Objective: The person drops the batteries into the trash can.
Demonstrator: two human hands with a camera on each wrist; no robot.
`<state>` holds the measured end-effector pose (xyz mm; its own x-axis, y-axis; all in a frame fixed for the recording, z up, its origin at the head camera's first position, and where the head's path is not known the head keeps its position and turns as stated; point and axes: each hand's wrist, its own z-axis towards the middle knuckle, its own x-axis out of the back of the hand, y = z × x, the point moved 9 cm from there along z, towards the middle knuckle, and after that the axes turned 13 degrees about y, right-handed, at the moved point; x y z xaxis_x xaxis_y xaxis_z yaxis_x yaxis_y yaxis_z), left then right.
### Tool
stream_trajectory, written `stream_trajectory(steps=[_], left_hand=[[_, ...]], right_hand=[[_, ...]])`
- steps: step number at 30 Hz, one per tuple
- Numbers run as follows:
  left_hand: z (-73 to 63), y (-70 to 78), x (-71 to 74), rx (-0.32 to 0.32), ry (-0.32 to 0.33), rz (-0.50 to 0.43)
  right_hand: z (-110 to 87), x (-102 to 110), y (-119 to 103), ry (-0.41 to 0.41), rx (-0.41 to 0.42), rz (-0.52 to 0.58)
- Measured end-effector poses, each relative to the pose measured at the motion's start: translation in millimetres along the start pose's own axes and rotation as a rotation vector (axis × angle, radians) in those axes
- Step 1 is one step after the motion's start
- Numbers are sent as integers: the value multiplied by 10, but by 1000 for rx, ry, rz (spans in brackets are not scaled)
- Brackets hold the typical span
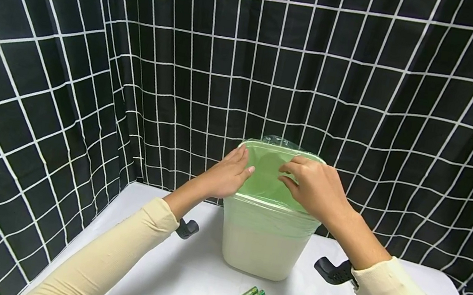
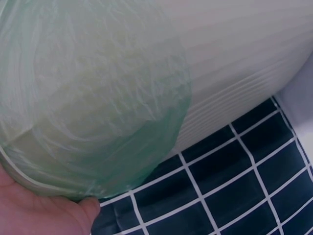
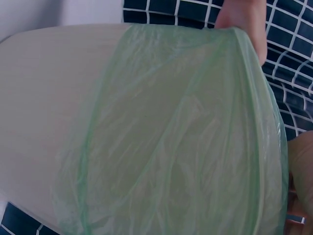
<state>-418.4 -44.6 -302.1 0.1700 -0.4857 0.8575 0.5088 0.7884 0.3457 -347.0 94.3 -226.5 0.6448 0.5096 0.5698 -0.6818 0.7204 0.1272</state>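
A whitish plastic bin (image 1: 259,253) stands upright on the table, lined with a thin green trash bag (image 1: 267,172) whose edge is folded down over the rim. My left hand (image 1: 228,173) rests at the left of the rim, fingers extended; in the left wrist view its thumb side (image 2: 46,213) lies against the bag-covered rim. Over the right part of the mouth is my right hand (image 1: 315,187), fingers loosely bent, with a gap between thumb and forefinger. The right wrist view shows the bag's folded skirt (image 3: 171,137) hanging wrinkled down the bin's outside.
Several small green-and-gold cylinders, like batteries (image 1: 248,294), lie loose on the white-covered table (image 1: 170,280) in front of the bin. Behind and at the left hangs a black curtain with a white grid (image 1: 211,72). Some bag film (image 1: 280,141) sticks up at the back rim.
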Motion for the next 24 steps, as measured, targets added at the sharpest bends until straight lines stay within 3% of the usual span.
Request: stream_trajectory(steps=[9,24], left_hand=[[4,-7,4,1,6,3],[4,13,3,-11,1,21]], right_hand=[[-22,53,-59,48,36,5],[-163,330,-440,148,133,56]])
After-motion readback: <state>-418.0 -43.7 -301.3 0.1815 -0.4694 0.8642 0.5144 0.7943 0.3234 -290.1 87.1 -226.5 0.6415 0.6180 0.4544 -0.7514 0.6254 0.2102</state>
